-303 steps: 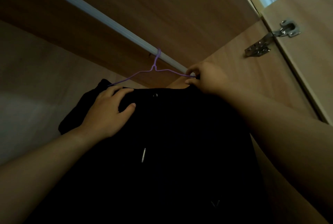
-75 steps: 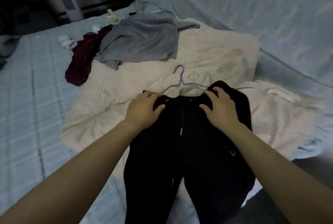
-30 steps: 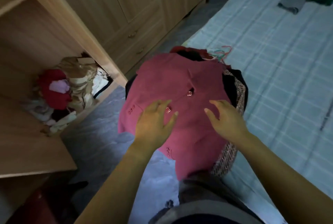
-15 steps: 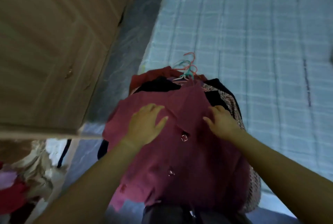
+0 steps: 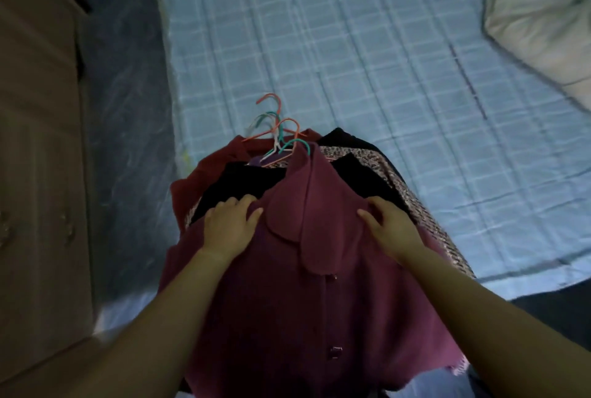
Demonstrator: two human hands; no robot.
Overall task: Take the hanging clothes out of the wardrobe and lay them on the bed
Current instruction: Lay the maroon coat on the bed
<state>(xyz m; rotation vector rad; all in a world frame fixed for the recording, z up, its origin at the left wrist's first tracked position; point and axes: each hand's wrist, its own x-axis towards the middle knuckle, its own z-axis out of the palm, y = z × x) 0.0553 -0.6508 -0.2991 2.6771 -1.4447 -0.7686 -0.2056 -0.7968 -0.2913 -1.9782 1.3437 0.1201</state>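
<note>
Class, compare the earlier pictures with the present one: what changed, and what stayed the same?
The black garment left the rail and was let go on the bed. The left hand and right hand then took up a bundle topped by a pink coat and carried it from the wardrobe towards the bed. Unchanged lately: both hands hold the coat's shoulders, with the hangers still in.
</note>
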